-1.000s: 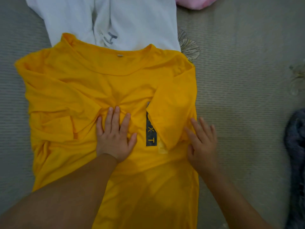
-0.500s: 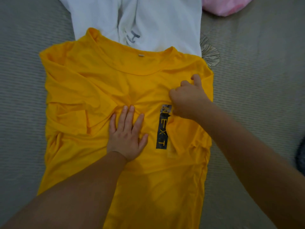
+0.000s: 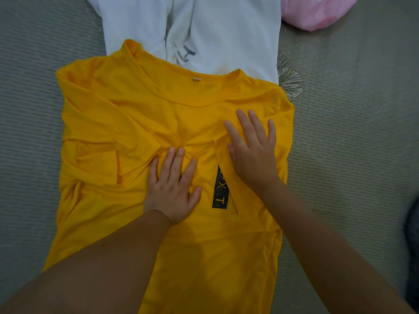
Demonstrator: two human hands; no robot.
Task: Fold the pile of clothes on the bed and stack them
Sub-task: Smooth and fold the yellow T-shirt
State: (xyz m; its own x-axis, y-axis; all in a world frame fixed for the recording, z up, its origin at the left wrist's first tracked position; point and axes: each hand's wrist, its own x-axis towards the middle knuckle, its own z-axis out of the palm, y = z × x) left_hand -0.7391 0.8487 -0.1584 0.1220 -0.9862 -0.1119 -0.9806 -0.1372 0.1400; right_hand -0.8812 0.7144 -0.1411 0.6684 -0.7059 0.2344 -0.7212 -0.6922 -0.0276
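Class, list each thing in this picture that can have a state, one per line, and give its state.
Yellow T-shirt: spread on the bed, both sleeves folded inward, not yet fully folded.
White garment: lying flat, its near end under the yellow collar.
Pink item: lying at the far edge, partly out of view.
Left hand: flat, pressing the shirt.
Right hand: flat, pressing the folded right sleeve.

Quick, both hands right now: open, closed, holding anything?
Left hand: open, flat on the yellow T-shirt, holding nothing.
Right hand: open, fingers spread, pressing the shirt's folded-in sleeve.
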